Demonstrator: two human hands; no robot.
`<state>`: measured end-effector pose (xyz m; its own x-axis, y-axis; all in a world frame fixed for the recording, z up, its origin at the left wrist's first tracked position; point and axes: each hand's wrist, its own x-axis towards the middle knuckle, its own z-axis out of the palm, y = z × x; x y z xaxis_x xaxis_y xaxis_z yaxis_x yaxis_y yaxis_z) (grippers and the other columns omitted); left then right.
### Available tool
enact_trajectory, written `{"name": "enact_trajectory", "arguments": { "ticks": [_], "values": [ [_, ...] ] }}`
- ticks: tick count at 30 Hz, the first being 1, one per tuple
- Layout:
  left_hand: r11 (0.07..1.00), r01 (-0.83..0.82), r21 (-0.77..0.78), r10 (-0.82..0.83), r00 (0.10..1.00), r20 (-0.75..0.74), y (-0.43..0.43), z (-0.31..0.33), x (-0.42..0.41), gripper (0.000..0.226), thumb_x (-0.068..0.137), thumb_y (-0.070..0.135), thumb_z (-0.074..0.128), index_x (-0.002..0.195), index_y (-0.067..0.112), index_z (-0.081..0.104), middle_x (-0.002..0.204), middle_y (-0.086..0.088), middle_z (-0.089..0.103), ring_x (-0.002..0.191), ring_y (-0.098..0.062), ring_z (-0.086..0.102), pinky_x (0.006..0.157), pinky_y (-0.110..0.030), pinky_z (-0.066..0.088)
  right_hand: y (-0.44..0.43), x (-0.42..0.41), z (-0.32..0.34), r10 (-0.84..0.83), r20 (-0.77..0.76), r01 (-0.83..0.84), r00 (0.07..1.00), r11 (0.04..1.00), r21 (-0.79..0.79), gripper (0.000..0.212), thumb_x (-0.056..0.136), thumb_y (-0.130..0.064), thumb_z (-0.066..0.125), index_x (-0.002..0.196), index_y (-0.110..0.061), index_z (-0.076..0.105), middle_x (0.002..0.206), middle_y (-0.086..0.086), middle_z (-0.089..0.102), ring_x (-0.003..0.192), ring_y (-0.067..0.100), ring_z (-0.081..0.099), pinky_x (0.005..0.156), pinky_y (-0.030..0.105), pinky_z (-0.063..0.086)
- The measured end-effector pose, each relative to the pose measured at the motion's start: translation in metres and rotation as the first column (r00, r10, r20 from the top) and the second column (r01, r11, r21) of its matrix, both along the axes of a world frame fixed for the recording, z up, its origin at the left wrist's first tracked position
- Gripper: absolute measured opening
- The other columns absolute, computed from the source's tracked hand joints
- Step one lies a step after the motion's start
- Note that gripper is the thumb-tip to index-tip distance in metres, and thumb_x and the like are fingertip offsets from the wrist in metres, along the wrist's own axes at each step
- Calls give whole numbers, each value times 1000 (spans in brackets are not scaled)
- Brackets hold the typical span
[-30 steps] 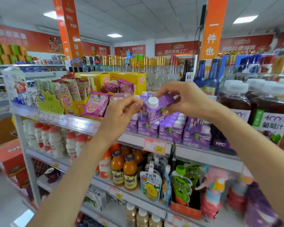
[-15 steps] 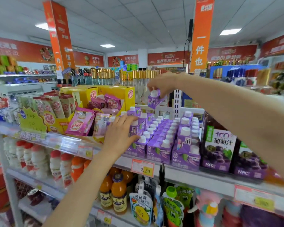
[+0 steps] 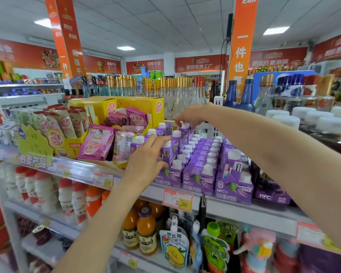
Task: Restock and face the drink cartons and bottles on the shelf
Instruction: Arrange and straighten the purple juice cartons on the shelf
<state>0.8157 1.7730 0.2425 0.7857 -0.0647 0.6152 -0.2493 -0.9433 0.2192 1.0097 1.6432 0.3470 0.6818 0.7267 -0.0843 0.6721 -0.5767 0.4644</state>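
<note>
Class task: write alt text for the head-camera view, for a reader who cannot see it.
A person's right hand pinches the top of a purple juice carton at the back of the carton rows on the shelf; the left hand rests open-fingered on nearer cartons.

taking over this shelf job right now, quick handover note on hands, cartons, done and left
Right hand: fingers curled on the white cap of a small purple juice carton at the back of the left rows, not yet released.
Left hand: open, fingers straight against the front-left purple cartons.
Done: purple block on the grey metal shelf looks nearly full, fronts facing out.
Left: likely release that carton, square the left rows.
</note>
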Motion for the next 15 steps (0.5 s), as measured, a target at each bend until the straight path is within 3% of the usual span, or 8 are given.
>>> {"name": "enact_trajectory", "arguments": {
  "ticks": [3,6,10,12,15],
  "values": [
    [1000,24,-17,-24,1000,1,1,-1,2,69,76,19,76,136,25,43,128,4,45,97,-17,57,75,-35,49,0,1,-6,-10,-31,10,999,1000,13,44,86,-12,67,125,-20,48,120,1,47,95,17,42,90,42,46],
    [999,35,-11,-35,999,7,1,-1,2,69,76,20,76,137,26,42,129,5,44,98,-16,57,76,-34,50,-2,-3,-7,-19,-49,21,999,999,30,45,87,-1,61,126,-19,48,124,3,48,96,17,43,83,35,42],
    [998,15,61,-16,1000,13,4,-2,2,73,76,25,76,139,25,41,130,2,46,111,-19,52,82,-37,50,-7,-16,3,-46,-46,49,998,997,56,57,85,9,53,133,-20,47,138,8,45,115,24,49,90,35,43],
    [991,-16,132,5,997,82,4,-4,1,77,71,29,79,139,21,43,127,-5,48,117,-25,47,90,-40,46,-12,-29,15,-30,-60,38,998,991,126,55,85,9,52,132,-20,48,136,8,46,115,26,52,91,36,47],
    [986,20,168,-66,960,273,-7,-7,-3,67,67,34,81,125,12,56,119,-9,55,113,-27,48,92,-40,43,-24,-65,32,49,-80,-28,996,968,250,42,87,0,56,126,-18,54,123,5,54,100,20,58,78,25,49]
  ]
}}
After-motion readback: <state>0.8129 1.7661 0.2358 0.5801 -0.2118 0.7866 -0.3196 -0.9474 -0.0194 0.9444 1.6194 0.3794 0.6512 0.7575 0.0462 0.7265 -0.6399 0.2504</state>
